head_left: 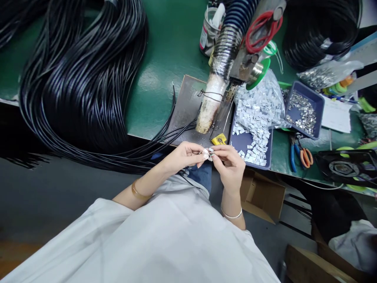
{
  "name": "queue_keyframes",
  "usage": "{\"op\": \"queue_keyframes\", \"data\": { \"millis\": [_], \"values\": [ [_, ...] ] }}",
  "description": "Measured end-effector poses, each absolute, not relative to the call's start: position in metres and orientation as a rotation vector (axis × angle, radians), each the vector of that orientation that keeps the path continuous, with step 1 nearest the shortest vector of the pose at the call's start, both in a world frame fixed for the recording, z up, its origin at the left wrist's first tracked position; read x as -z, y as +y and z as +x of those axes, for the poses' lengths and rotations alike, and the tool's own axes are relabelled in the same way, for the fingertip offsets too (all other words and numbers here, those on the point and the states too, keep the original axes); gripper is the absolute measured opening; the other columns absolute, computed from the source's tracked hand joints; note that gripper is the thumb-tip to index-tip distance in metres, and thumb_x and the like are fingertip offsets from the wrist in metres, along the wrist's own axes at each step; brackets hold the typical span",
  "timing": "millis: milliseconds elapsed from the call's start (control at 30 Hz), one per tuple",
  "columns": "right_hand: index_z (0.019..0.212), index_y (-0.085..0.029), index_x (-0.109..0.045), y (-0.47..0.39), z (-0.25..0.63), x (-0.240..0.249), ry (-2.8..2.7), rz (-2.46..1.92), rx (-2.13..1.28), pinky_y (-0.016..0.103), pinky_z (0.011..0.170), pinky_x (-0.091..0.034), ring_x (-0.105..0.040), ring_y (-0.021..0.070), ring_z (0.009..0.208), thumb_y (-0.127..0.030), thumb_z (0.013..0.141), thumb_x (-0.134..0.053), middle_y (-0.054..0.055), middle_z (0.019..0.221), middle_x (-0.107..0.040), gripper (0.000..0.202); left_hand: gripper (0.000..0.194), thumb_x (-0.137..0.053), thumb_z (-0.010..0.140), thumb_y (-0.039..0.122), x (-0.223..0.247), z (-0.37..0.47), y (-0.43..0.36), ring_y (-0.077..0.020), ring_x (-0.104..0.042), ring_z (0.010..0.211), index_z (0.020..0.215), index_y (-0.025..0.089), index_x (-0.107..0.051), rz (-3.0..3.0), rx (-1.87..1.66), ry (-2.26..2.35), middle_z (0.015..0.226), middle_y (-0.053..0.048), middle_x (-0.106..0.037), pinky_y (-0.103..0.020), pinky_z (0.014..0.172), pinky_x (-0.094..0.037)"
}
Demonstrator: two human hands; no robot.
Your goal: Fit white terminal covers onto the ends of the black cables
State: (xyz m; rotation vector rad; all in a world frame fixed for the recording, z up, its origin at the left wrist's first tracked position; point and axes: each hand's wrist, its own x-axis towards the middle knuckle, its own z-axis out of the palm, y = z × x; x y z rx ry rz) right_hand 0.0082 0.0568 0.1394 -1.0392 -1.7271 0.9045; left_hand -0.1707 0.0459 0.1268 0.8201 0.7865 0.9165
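Note:
My left hand (pixel 190 154) and my right hand (pixel 230 162) meet fingertip to fingertip just in front of the bench edge. Both are closed in a pinch. A small white and silvery bit (pixel 210 151) shows between the fingertips, too small to name surely. Fingers partly cover it. Black cables (pixel 141 155) run from a large bundle toward the space beside my left hand. Just beyond my right hand lies a yellow piece (pixel 219 139), and a blue tray (pixel 267 159) of small white-silver rectangular pieces (pixel 253 147) is to its right.
A ribbed hose (pixel 220 51) with a wrapped end hangs over a dark board (pixel 184 104). A solder spool (pixel 259 73), red cord (pixel 263 31), second parts tray (pixel 319 112) and pliers (pixel 294 153) stand rightward. A cardboard box (pixel 262 194) is below; another person sits at right.

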Motion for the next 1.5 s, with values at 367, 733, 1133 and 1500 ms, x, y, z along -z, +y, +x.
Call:
{"op": "queue_keyframes", "data": {
  "millis": [367, 733, 1133, 1500],
  "values": [
    [0.097, -0.024, -0.067, 0.049, 0.001, -0.142, -1.779, -1.015, -0.314, 0.033, 0.086, -0.060, -0.071, 0.0155, 0.095, -0.010, 0.085, -0.064, 0.002, 0.101, -0.074, 0.018, 0.012, -0.076, 0.074, 0.025, -0.132, -0.159, 0.050, -0.0106, -0.058, 0.066, 0.074, 0.013, -0.076, 0.897, -1.171, 1.018, 0.070, -0.002, -0.071, -0.022, 0.068, -0.046],
    [0.094, -0.023, -0.062, 0.051, -0.001, -0.130, -1.658, -1.091, -0.516, 0.033, 0.077, -0.062, -0.072, 0.0179, 0.094, -0.018, 0.090, -0.059, 0.005, 0.097, -0.074, 0.007, 0.013, -0.073, 0.074, 0.027, -0.138, -0.158, 0.052, -0.0108, -0.058, 0.066, 0.072, 0.014, -0.073, 0.837, -1.236, 1.043, 0.069, 0.000, -0.068, -0.022, 0.068, -0.049],
    [0.092, -0.023, -0.060, 0.058, -0.003, -0.125, -1.896, -0.937, -0.143, 0.029, 0.077, -0.063, -0.075, 0.0167, 0.092, -0.007, 0.081, -0.066, 0.007, 0.107, -0.076, 0.020, 0.007, -0.073, 0.070, 0.020, -0.138, -0.153, 0.057, -0.0095, -0.059, 0.066, 0.069, 0.013, -0.073, 0.840, -1.322, 1.116, 0.069, 0.000, -0.070, -0.020, 0.067, -0.050],
    [0.088, -0.022, -0.061, 0.061, -0.009, -0.131, -1.779, -1.062, -0.407, 0.030, 0.068, -0.065, -0.074, 0.0194, 0.098, -0.015, 0.087, -0.062, 0.009, 0.116, -0.073, 0.007, 0.006, -0.070, 0.071, 0.018, -0.140, -0.151, 0.063, -0.0094, -0.058, 0.062, 0.068, 0.014, -0.074, 0.867, -1.378, 1.180, 0.065, 0.001, -0.069, -0.021, 0.065, -0.051]
  ]
}}
